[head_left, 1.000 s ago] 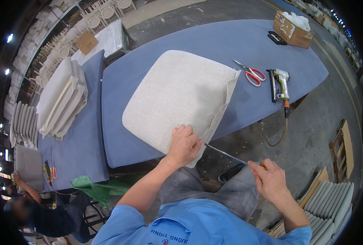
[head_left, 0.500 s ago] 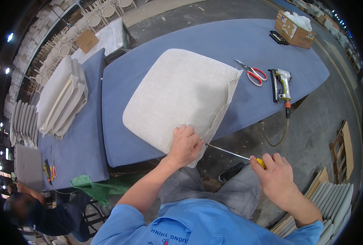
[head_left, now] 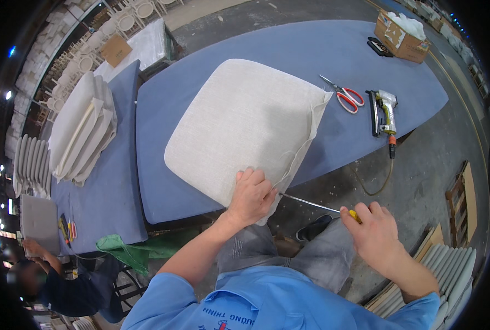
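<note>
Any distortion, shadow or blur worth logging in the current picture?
Head view: the table bows along its far edge, corners black; head view: soft shadow on the cushion, toward its right; head view: co-worker's head blurred.

even light softly shadows the pale cushion, while edges bend toward black corners.

Your cushion, mid-frame: off-white, fine weave. Your yellow-handled tool: silver shaft. Bench: plain slate blue. Red-and-white-handled scissors, upper right. Staple gun there: silver, black, yellow-green. Your shirt: light blue; trousers: grey. Cloth, lower left: green.
</note>
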The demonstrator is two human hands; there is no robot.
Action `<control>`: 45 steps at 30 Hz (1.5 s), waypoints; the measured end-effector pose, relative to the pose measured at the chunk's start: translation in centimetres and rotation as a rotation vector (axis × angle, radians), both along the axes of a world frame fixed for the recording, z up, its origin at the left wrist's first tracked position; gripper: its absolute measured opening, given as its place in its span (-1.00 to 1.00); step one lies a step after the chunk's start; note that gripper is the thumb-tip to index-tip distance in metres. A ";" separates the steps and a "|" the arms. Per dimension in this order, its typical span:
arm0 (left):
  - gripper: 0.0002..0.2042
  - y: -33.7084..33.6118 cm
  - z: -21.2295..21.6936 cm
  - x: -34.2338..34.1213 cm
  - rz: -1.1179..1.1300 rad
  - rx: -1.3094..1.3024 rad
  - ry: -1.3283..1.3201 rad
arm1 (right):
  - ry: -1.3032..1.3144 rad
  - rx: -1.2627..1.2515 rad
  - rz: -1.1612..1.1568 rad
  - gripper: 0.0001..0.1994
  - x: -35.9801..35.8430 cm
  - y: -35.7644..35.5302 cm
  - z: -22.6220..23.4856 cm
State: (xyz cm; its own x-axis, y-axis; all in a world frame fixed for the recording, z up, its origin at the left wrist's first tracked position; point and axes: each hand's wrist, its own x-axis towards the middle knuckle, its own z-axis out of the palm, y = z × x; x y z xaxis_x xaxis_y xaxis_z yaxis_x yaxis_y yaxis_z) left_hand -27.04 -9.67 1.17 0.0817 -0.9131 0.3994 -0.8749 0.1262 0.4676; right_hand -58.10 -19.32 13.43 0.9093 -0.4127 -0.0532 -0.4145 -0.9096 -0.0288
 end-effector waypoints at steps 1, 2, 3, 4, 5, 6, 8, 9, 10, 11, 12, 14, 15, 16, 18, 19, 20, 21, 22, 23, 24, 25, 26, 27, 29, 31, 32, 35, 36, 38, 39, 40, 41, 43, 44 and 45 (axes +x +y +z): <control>-0.71 -0.1 0.1 -0.1 0.003 -0.001 -0.001 | -0.027 0.060 -0.050 -0.48 -0.6 -0.1 -1.0; -0.71 -0.2 0.1 -0.2 0.003 -0.013 0.004 | -0.054 0.121 -0.099 -0.50 -1.1 -0.2 -2.1; -0.70 -0.2 -0.1 -0.1 0.005 -0.024 0.005 | -0.161 0.254 -0.158 -0.54 -1.8 -0.1 -4.0; -0.70 -0.4 -0.3 -0.2 0.001 -0.034 0.011 | -0.265 0.388 -0.221 -0.58 -2.7 0.2 -6.4; -0.71 -0.5 -0.4 -0.3 -0.002 -0.035 0.006 | -0.371 0.525 -0.282 -0.62 -3.3 0.5 -8.6; -0.71 -0.6 -0.3 -0.3 -0.005 -0.034 -0.001 | -0.415 0.595 -0.290 -0.64 -3.5 0.8 -10.6; -0.71 -0.6 -0.3 -0.4 -0.013 -0.040 -0.007 | -0.502 0.733 -0.307 -0.67 -3.8 1.5 -13.1; -0.71 -0.6 -0.1 -0.2 -0.012 -0.047 -0.015 | -0.517 0.699 -0.318 -0.67 -3.6 1.6 -13.3; -0.72 -0.6 0.0 0.0 -0.012 -0.054 -0.022 | -0.530 0.665 -0.330 -0.66 -3.4 1.9 -13.5; -0.72 -0.5 0.1 0.1 -0.006 -0.044 -0.033 | -0.544 0.630 -0.343 -0.66 -3.2 2.0 -13.6; -0.72 -0.5 0.2 0.4 0.001 -0.031 -0.046 | -0.522 0.520 -0.304 -0.66 -2.9 1.4 -13.3; -0.72 0.1 0.1 0.4 0.020 0.000 -0.060 | -0.467 0.302 -0.229 -0.67 -2.6 -0.1 -12.0; -0.72 0.0 0.1 0.3 0.023 0.004 -0.063 | -0.480 0.449 -0.251 -0.66 -3.0 -0.3 -12.3; -0.72 -0.1 0.1 0.3 0.029 0.009 -0.067 | -0.492 0.598 -0.269 -0.66 -3.0 -0.7 -12.8; -0.72 -0.3 0.0 0.2 0.015 -0.012 -0.048 | -0.521 0.829 -0.280 -0.64 -3.2 -1.3 -14.9; -0.73 -0.4 0.0 0.0 0.008 -0.019 -0.034 | -0.527 0.977 -0.322 -0.63 -3.4 -1.3 -16.2; -0.73 -0.6 -0.1 -0.2 0.003 -0.019 -0.032 | -0.532 1.125 -0.364 -0.62 -3.6 -1.3 -17.3; -0.73 -0.6 0.0 -0.1 0.002 -0.016 -0.036 | -0.536 1.279 -0.400 -0.61 -3.5 -1.2 -18.2; -0.73 -0.7 0.0 -0.1 0.000 -0.013 -0.039 | -0.502 1.428 -0.465 -0.62 -3.6 -1.0 -18.9; -0.73 -0.7 0.1 -0.1 -0.003 -0.014 -0.041 | -0.464 1.575 -0.532 -0.62 -3.8 -0.8 -19.5; -0.73 -0.5 0.1 0.1 0.005 -0.015 -0.052 | -0.418 1.725 -0.583 -0.62 -3.2 -0.9 -19.4; -0.73 -0.3 0.2 0.3 0.013 -0.017 -0.062 | -0.467 1.467 -0.464 -0.63 -2.9 -0.9 -19.2; -0.73 -0.1 0.3 0.6 0.018 -0.013 -0.068 | -0.510 1.206 -0.347 -0.64 -2.8 -0.8 -18.9; -0.73 -0.1 0.3 0.5 0.018 -0.012 -0.064 | -0.541 0.937 -0.244 -0.65 -3.0 -0.9 -18.6; -0.74 -0.1 0.3 0.4 0.019 -0.014 -0.055 | -0.516 0.863 -0.218 -0.66 -2.7 -1.3 -18.2; -0.74 -0.3 0.3 0.1 0.010 -0.021 -0.037 | -0.464 1.228 -0.326 -0.65 -3.5 -1.5 -18.7; -0.74 -0.4 0.3 0.0 0.003 -0.025 -0.039 | -0.412 1.632 -0.440 -0.65 -3.7 -1.5 -19.0; -0.74 -0.7 0.2 -0.1 -0.016 -0.034 -0.040 | -0.388 1.854 -0.502 -0.65 -4.4 -1.2 -19.7; -0.74 -0.5 0.3 0.0 -0.006 -0.029 -0.048 | -0.442 1.620 -0.460 -0.65 -4.0 -0.6 -19.5; -0.74 -0.3 0.3 0.2 0.008 -0.024 -0.061 | -0.503 1.196 -0.377 -0.64 -3.7 -0.2 -18.7; -0.74 -0.3 0.3 0.1 0.009 -0.028 -0.062 | -0.513 1.003 -0.339 -0.63 -4.0 -0.3 -18.0; -0.75 -0.3 0.3 0.1 0.011 -0.032 -0.064 | -0.520 0.810 -0.301 -0.63 -4.1 -0.3 -17.3; -0.75 -0.2 0.4 0.2 0.011 -0.029 -0.069 | -0.538 0.807 -0.296 -0.63 -4.0 -0.2 -16.8; -0.75 -0.3 0.3 0.1 0.001 -0.024 -0.072 | -0.574 0.796 -0.299 -0.63 -4.0 0.1 -16.2; -0.75 -0.2 0.3 0.1 0.003 -0.016 -0.075 | -0.579 0.780 -0.288 -0.62 -3.9 0.1 -16.0; -0.75 -0.3 0.2 0.1 0.002 -0.009 -0.077 | -0.585 0.761 -0.281 -0.62 -3.9 0.1 -16.1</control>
State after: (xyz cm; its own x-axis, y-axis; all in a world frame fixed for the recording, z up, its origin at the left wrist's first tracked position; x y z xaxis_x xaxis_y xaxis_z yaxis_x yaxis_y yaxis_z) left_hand -26.98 -9.93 1.41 0.0523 -0.9095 0.4124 -0.9084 0.1281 0.3979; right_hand -62.03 -19.20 -2.64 0.7517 -0.6587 0.0320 -0.3462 -0.4353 -0.8311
